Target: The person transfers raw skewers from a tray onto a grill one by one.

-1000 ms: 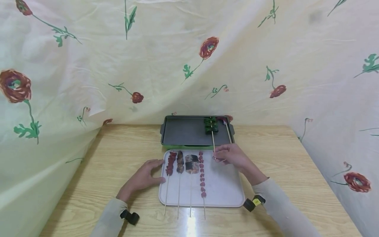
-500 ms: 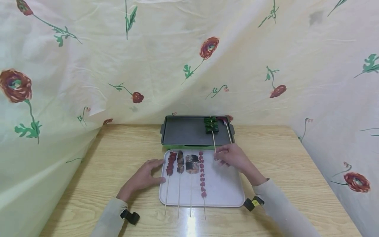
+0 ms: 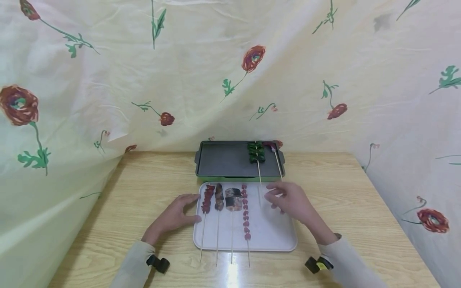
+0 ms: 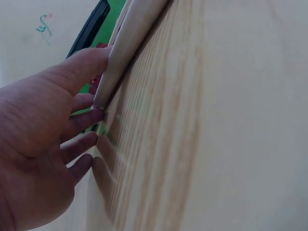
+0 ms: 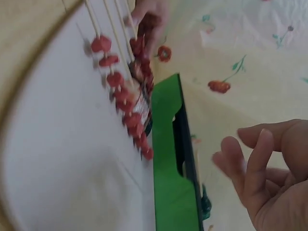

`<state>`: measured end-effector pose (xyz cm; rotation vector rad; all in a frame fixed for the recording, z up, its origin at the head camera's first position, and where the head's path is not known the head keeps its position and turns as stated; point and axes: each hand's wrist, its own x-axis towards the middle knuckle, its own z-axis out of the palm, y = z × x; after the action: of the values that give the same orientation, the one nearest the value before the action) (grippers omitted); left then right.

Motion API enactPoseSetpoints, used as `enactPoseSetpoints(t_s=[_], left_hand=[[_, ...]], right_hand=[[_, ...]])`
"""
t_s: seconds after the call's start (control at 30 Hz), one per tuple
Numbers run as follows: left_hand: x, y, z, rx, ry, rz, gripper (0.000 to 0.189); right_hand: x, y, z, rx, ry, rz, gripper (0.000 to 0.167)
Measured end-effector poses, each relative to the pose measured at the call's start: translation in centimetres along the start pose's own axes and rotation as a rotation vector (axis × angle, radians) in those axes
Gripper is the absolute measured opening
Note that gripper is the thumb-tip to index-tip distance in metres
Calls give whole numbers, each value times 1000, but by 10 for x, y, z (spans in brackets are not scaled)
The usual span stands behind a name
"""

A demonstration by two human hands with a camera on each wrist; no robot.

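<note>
On the white tray (image 3: 273, 234), my left hand (image 3: 171, 218) touches the left edge with thumb and fingers spread apart; the left wrist view shows the thumb against the rim. My right hand (image 3: 289, 202) hovers over the tray's right part, fingers loosely bent, holding nothing. Just left of it runs the stick of a skewer with dark green pieces (image 3: 256, 153), whose food lies on the black griddle (image 3: 223, 160). In the tray lie skewers: red chunks (image 3: 207, 199), brownish pieces (image 3: 219, 198), thick fish-like slices with dark skin (image 3: 233, 200), and small pinkish-red pieces (image 3: 246, 214).
A second skewer with a dark purplish piece (image 3: 269, 145) lies at the griddle's right end. The griddle's green base (image 5: 166, 192) stands right behind the tray. All rests on a wooden table (image 3: 144, 176), with a flowered cloth (image 3: 201, 80) hanging behind.
My right hand has let go of the dark green skewer's stick and drawn back to the right. The skewer stays on the griddle. My left hand has not moved.
</note>
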<state>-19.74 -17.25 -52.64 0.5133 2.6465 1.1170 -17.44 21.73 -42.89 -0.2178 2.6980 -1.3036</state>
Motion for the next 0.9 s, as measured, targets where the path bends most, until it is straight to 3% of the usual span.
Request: enactPoseSetpoints(t_s=[0.13,0.37,0.7,0.9], left_hand=[[0,0,-1,-5,5,6,78],[1,-1,0,-3,-2,14,78],[0,1,1,-15,-2,5,79],[-1,2,1,-13,5,-3,78]], right_hand=[[-21,-7,3,23,43,-44,34],[-53,-14,22,116,59,-20,33],[-71,-4,54,129,60,40,36],[-80,3,69,97,-1,43,40]])
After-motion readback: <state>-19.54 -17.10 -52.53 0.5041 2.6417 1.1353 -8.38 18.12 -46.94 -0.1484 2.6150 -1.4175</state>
